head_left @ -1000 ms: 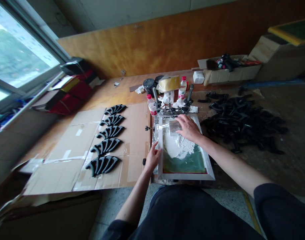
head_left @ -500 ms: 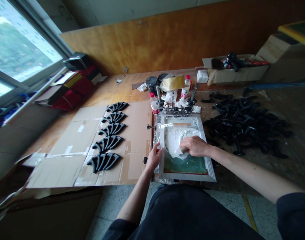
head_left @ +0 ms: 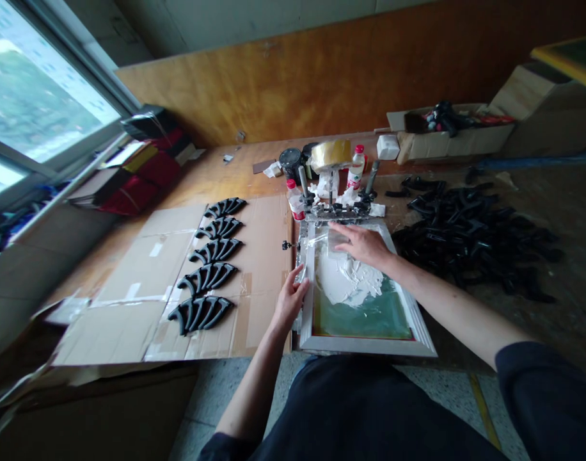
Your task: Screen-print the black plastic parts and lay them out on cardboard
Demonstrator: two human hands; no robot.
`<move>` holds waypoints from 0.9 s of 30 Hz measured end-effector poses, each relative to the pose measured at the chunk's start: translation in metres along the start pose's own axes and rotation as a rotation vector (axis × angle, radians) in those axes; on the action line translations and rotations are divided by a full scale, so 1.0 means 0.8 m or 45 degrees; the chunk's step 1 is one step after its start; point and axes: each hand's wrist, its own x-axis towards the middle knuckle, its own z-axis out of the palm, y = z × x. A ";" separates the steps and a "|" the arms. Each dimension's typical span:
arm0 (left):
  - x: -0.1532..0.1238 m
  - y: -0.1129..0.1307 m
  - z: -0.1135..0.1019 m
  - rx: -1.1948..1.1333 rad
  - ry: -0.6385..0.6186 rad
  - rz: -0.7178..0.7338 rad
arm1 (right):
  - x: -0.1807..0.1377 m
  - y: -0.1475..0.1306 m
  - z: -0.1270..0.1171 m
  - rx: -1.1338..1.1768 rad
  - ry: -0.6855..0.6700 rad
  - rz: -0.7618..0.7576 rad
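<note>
A screen-printing frame [head_left: 370,344] with a pale metal border and green mesh lies in front of me, its far end at a metal clamp [head_left: 338,214]. Thick white paste [head_left: 345,278] covers the far middle of the mesh. My right hand [head_left: 364,246] is over the frame's far end, fingers stretched out and apart; any contact below it is hidden. Beside the frame's left rail is my left hand [head_left: 292,298], fingers loosely apart; whether it touches the rail I cannot tell.
Cardboard [head_left: 264,256] on the left bears several fanned rows of black curved parts [head_left: 204,314]. A heap of black parts [head_left: 466,237] lies right. Behind the clamp are a yellowish tape roll [head_left: 331,155], red-capped bottles [head_left: 355,168] and a black tub [head_left: 291,163]. An open carton [head_left: 456,144] stands far right.
My right hand has moved away from me and let go of the scraper's handle; its fingers have spread. The frame's near edge looks larger and closer, as if raised. My left hand has shifted slightly.
</note>
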 end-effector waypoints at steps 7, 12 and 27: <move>0.006 0.117 0.004 -0.451 0.026 0.333 | -0.030 0.130 -0.048 0.060 0.281 0.652; 0.032 0.145 0.025 -0.500 0.127 0.444 | -0.098 0.083 0.040 0.040 -0.071 0.355; 0.024 -0.013 0.026 0.096 0.047 -0.183 | -0.127 0.052 0.049 -0.165 -0.187 0.496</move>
